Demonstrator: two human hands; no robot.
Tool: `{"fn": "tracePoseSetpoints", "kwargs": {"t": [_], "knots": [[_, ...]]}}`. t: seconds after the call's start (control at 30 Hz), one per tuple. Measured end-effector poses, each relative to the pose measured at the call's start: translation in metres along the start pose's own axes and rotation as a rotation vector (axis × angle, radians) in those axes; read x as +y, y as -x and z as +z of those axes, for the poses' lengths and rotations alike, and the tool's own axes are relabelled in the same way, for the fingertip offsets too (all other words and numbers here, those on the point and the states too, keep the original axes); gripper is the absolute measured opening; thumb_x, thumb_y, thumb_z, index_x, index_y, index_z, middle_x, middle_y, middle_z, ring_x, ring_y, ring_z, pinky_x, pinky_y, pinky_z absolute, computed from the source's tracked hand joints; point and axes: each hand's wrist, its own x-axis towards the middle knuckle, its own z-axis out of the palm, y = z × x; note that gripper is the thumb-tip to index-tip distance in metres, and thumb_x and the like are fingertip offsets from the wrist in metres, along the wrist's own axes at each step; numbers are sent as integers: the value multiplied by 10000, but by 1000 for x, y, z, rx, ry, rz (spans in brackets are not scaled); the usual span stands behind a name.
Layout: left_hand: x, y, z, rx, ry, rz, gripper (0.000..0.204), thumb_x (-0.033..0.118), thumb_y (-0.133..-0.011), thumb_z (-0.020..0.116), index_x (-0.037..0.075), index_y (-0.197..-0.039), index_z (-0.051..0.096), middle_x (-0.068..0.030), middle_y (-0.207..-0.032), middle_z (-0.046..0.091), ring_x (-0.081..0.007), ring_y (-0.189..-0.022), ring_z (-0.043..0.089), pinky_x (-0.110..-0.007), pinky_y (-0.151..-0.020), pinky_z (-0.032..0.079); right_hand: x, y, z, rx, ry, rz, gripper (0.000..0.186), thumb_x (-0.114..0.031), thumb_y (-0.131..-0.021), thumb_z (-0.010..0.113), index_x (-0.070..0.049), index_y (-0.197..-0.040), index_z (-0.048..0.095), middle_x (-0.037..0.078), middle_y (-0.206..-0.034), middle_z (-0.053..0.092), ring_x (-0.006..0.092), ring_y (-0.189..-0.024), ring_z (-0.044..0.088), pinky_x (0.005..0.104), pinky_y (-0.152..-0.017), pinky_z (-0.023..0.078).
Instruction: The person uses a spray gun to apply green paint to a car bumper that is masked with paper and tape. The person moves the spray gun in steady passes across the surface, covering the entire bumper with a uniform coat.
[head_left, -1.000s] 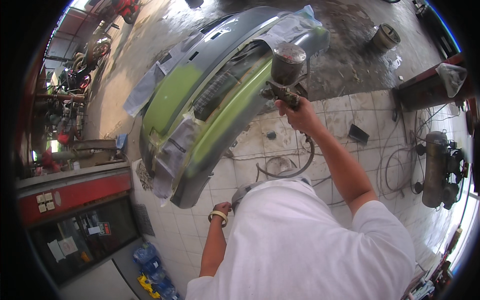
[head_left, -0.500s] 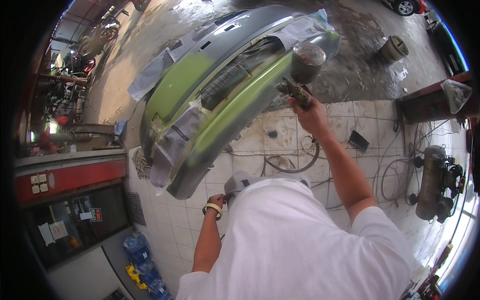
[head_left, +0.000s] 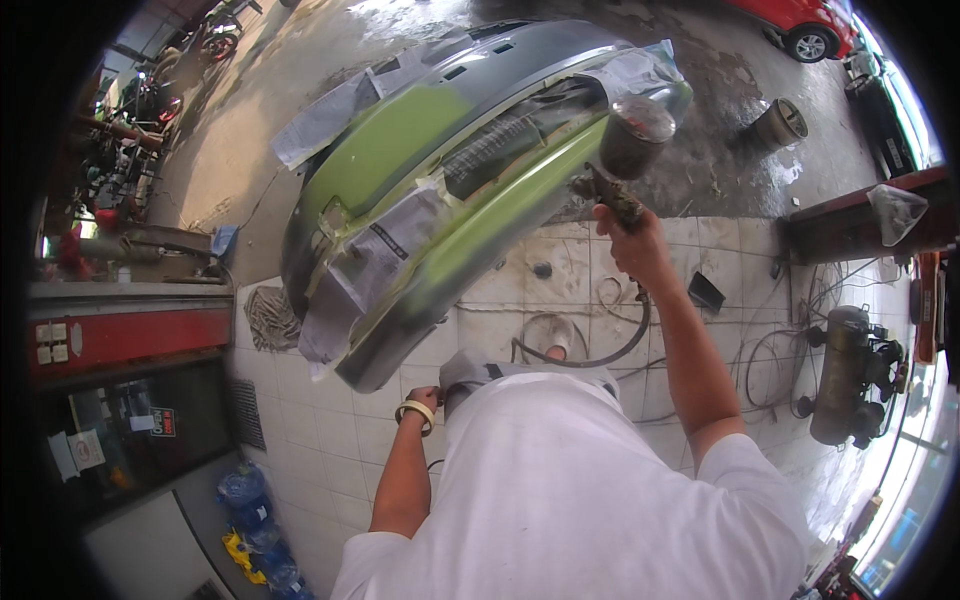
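Observation:
My right hand [head_left: 635, 240] is closed round the handle of a spray gun [head_left: 612, 196], whose dark round cup [head_left: 637, 140] sits on top. The gun is held above the near side of a car bumper [head_left: 490, 245], apart from it as far as I can see. Bright green paint covers part of the bumper, with grey along its ends and far edge. Masking paper [head_left: 385, 245] is taped over several areas. My left hand [head_left: 425, 398] is closed beside my grey shorts, and anything inside it is hidden. A cream ring-shaped band [head_left: 414, 410] circles that wrist.
A dark hose [head_left: 625, 345] curves across the white tiles [head_left: 340, 430] below my right hand. A bucket [head_left: 778, 125] stands beyond at right, an air compressor [head_left: 845, 375] nearer. A crumpled cloth [head_left: 272, 318] and blue water bottles [head_left: 255, 520] are at left.
The view has shifted slightly, so the bumper appears a little further right. My right hand still holds the spray gun over the bumper's near side. A foot now shows near the hose.

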Motion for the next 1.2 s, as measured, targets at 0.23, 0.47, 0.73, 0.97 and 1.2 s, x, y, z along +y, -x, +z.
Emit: {"fn": "tracePoseSetpoints", "kwargs": {"t": [0.23, 0.47, 0.73, 0.97, 1.2], "knots": [[-141, -64, -3, -229, 189, -96, 323, 287, -971, 608, 37, -1111, 758, -136, -1006, 777, -231, -926, 737, -375, -825, 561, -19, 30, 98, 167, 117, 110, 394, -395, -949, 746, -36, -1107, 702, -11, -750, 626, 69, -617, 542, 265, -564, 448], [-329, -138, -30, -436, 480, -309, 233, 179, -943, 654, -26, -1004, 746, -96, -873, 749, -189, -738, 691, -329, -699, 550, -35, 131, 244, 69, -16, 267, 317, -333, -1007, 667, -17, -993, 646, 26, -794, 658, 57, -447, 463, 260, -377, 372], [-470, -102, -70, -668, 22, -303, 383, 299, -962, 630, 26, -1221, 701, -100, -1063, 755, -221, -890, 719, -383, -839, 564, -43, 270, 364, 126, -100, 222, 379, -372, -1039, 607, -4, -1128, 590, 79, -896, 661, 61, -463, 453, 242, -387, 376], [-505, -124, -84, -567, -125, -35, 430, 406, -981, 569, 95, -1244, 710, -84, -1156, 740, -229, -980, 699, -404, -913, 541, -31, 379, 456, 69, -144, 170, 335, -322, -1027, 638, 7, -1082, 613, 54, -856, 655, 45, -461, 449, 233, -379, 350], [-435, -13, -215, -370, -345, 419, 353, 276, -973, 636, 55, -1239, 701, -112, -1053, 763, -192, -921, 719, -340, -870, 554, -32, 476, 517, 77, -147, -69, 285, -307, -982, 702, -26, -964, 658, -37, -682, 573, 29, -463, 444, 227, -399, 328]]}}
